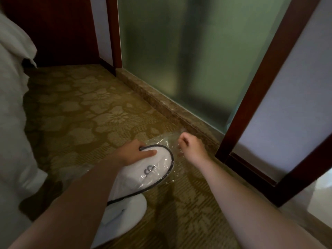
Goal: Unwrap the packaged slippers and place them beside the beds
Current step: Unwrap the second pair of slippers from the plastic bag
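white slippers (143, 169) with dark piping and a small logo sit lower centre of the frame, half inside a crinkled clear plastic wrapper (168, 141), above patterned carpet.

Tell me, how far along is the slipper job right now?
Partly done. One white slipper appears already out of any wrapping, low near the carpet by the bed linen; whether it rests there is unclear. In hand: the left hand grips another slipper while the right hand pinches its clear plastic wrapper, which still partly covers it. Left: freeing it and placing it beside the bed.
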The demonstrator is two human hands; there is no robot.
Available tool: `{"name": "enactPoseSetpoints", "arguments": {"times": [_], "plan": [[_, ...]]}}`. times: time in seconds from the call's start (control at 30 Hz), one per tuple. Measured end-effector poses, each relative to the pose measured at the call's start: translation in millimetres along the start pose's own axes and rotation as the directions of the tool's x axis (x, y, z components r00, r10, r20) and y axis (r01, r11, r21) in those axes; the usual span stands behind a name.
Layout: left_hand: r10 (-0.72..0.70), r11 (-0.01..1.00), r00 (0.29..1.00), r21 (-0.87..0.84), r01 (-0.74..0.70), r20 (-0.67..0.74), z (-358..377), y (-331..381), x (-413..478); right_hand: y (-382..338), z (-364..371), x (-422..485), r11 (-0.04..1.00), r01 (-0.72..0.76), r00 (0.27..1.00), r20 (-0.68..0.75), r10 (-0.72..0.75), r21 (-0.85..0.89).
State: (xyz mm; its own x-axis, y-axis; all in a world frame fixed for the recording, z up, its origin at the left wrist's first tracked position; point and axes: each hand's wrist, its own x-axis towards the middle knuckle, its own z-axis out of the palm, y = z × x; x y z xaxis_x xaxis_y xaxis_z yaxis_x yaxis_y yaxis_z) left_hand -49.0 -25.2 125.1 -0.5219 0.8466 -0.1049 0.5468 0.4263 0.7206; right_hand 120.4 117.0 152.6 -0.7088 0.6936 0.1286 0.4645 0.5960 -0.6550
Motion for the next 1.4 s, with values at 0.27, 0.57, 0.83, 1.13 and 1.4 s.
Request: {"name": "enactPoseSetpoints", "arguments": {"times": [0.27,0.57,0.83,1.13,1.4], "plan": [[-0.012,0.990,1.000,-0.140,0.013,0.006,4.6,10.7,9.8,24.0,-11.4,3.2,0.882,-0.284,0.939,-0.079,0.336,0.376],[-0.175,0.885,0.947,-0.379,0.271,0.270,0.7,11.3,11.5,48.6,-23.0,5.2,0.757,-0.464,0.846,-0.025,0.533,0.460],[-0.236,0.821,0.945,-0.474,0.318,0.225,1.0,-5.8,6.7,35.4,-33.7,8.8,0.895,-0.126,0.937,-0.244,0.248,0.429],[-0.227,0.869,0.940,-0.383,0.313,0.253,7.9,-2.0,12.4,21.0,-15.0,16.6,0.797,-0.410,0.899,0.346,0.270,0.443],[-0.207,0.900,0.922,-0.306,0.311,0.327,14.9,0.3,14.6,35.3,-17.5,11.9,0.812,-0.475,0.797,0.557,0.233,0.340]]}}
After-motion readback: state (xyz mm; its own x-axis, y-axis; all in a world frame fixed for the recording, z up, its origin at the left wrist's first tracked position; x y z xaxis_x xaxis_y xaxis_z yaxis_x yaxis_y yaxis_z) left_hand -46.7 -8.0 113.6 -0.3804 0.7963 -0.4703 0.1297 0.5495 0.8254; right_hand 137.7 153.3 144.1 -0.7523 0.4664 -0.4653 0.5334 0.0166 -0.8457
